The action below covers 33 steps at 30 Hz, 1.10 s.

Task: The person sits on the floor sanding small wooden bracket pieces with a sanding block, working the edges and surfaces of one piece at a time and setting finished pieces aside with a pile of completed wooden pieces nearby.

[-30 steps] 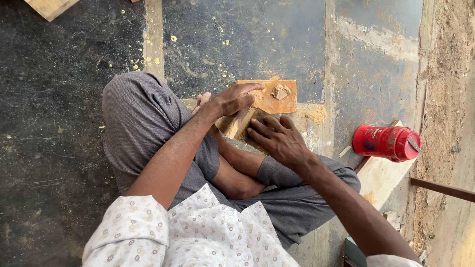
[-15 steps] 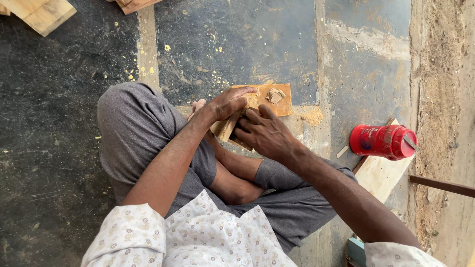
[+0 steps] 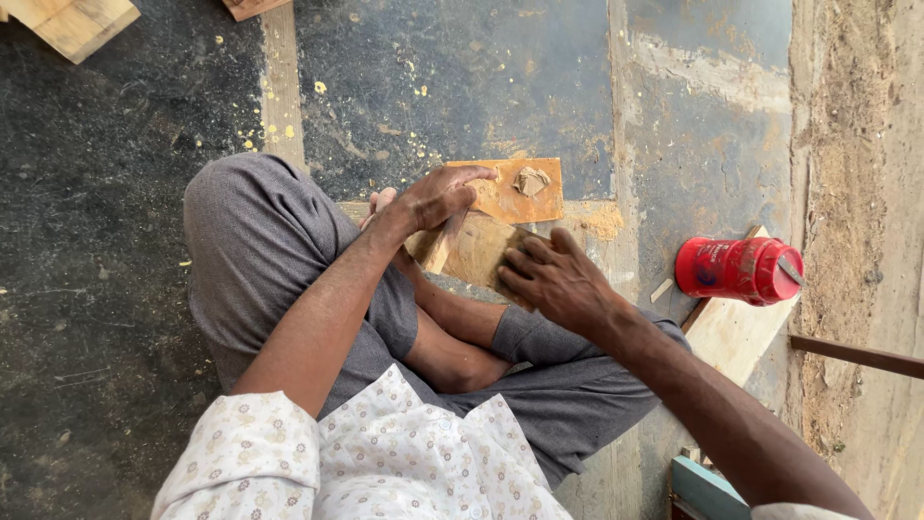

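On the floor, two hands, left, right, one wooden block, one red jar

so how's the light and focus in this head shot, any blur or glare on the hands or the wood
Head view: soft, even daylight, no hard shadows and no glare. The left hand and right hand on the wooden piece look sharp, with no motion blur. The red container shows only a faint sheen. The patterned shirt at the bottom edge is slightly soft.

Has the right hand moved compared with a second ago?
Yes. The right hand has slid back toward the body along the wooden piece, farther from the flat board on the floor.
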Each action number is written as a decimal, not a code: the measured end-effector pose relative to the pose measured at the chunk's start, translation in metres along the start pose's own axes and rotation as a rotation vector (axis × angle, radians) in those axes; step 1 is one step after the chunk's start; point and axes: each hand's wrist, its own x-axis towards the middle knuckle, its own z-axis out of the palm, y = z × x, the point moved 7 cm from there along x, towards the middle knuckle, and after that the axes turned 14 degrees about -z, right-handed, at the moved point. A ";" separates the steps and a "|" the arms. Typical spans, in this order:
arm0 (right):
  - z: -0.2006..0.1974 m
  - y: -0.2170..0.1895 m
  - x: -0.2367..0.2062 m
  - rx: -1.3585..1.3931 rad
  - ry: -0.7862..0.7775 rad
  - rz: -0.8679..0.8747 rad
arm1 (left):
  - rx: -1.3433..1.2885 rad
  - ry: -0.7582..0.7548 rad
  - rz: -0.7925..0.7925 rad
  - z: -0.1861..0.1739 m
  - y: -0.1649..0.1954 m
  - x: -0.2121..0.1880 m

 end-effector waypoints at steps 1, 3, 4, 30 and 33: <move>0.002 0.004 -0.013 0.043 -0.022 0.032 | 0.020 -0.002 -0.039 -0.001 -0.002 0.000; 0.004 0.014 -0.037 0.129 -0.070 0.092 | 0.056 -0.008 -0.118 -0.001 -0.007 0.002; -0.003 0.019 -0.047 0.152 -0.005 0.148 | 0.040 -0.004 -0.120 -0.001 -0.007 0.002; 0.006 0.018 0.006 0.125 -0.108 0.081 | 0.102 -0.055 -0.246 0.008 -0.012 -0.001; 0.029 0.022 -0.042 0.183 -0.253 0.129 | -0.043 0.009 0.013 -0.001 -0.002 0.001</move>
